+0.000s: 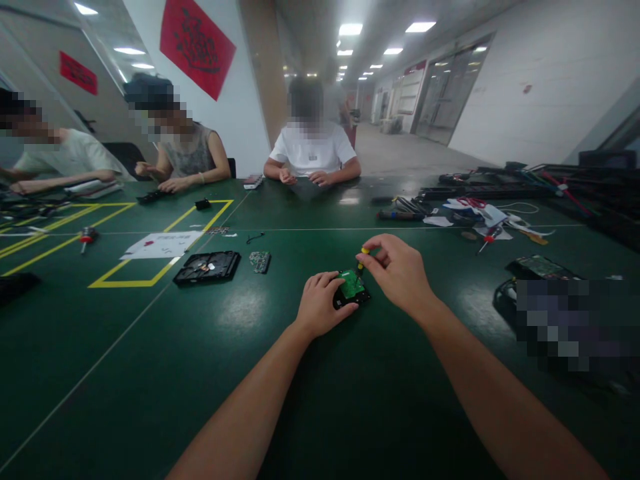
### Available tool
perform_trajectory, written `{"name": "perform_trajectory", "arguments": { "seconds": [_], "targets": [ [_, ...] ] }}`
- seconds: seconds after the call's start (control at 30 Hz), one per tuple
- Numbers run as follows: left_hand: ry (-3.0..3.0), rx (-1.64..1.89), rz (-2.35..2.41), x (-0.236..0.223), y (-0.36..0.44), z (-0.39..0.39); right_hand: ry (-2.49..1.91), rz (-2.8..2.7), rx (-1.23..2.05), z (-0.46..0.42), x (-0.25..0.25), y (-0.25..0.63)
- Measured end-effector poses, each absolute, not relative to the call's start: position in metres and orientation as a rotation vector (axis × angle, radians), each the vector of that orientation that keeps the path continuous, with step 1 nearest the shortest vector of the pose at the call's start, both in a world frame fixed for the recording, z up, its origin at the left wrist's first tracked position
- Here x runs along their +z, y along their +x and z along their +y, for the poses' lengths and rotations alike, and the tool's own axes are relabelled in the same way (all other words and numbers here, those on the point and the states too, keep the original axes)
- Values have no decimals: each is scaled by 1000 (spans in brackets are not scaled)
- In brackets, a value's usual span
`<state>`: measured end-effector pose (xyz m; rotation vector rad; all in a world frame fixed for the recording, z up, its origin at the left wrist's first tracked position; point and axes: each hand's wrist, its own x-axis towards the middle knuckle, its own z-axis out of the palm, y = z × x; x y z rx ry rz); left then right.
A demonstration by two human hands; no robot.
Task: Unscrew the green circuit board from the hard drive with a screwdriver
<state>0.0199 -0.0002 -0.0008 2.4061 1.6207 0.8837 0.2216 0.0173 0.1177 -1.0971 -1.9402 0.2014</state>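
A small black drive with a green circuit board (351, 287) lies on the green table (320, 373) in front of me. My left hand (320, 305) is curled over its left side and holds it down. Above and to the right, my right hand (397, 270) pinches a small screwdriver with a yellow top (362, 259), standing upright with its tip on the board's far right corner.
An opened black drive case (207, 267) and a loose circuit board (260, 261) lie to the left, by a paper sheet (163, 245) in a yellow taped square. Tools, scissors and cables (470, 210) crowd the right. Three people sit at the far edge.
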Motion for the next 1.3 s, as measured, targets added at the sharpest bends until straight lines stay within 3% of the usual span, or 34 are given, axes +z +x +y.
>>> {"name": "perform_trajectory", "arguments": {
  "seconds": [1.3],
  "targets": [
    [2423, 870, 1625, 0, 20, 0, -1036, -2013, 209, 17, 119, 223]
  ]
}}
